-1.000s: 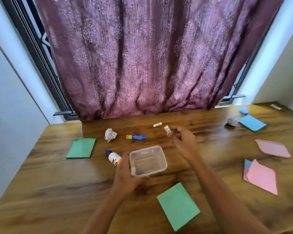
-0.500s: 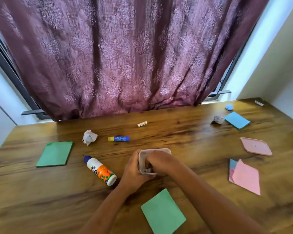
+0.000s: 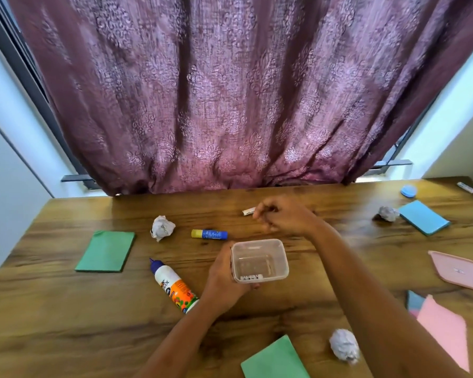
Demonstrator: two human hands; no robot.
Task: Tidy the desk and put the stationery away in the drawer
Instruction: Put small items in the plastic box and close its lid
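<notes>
My left hand (image 3: 224, 279) grips the clear plastic box (image 3: 259, 261) by its left wall, fingers wrapped under, near the middle of the desk (image 3: 66, 323). One small white stick (image 3: 251, 276) lies inside, against the box's near wall. My right hand (image 3: 281, 216) is out toward the desk's far edge, fingers curled narrow & touching a small white eraser stick (image 3: 248, 211) at its right end; can't tell if it's pinched or just touched. Glue stick (image 3: 209, 234) lies just beyond the box to its left. Glue bottle (image 3: 174, 289) lies on its side just left of my left wrist. Crumpled paper (image 3: 162, 227) sits left of the glue stick, green pad (image 3: 105, 251) nearer the left edge. Pink lid (image 3: 460, 271) by the right edge.
</notes>
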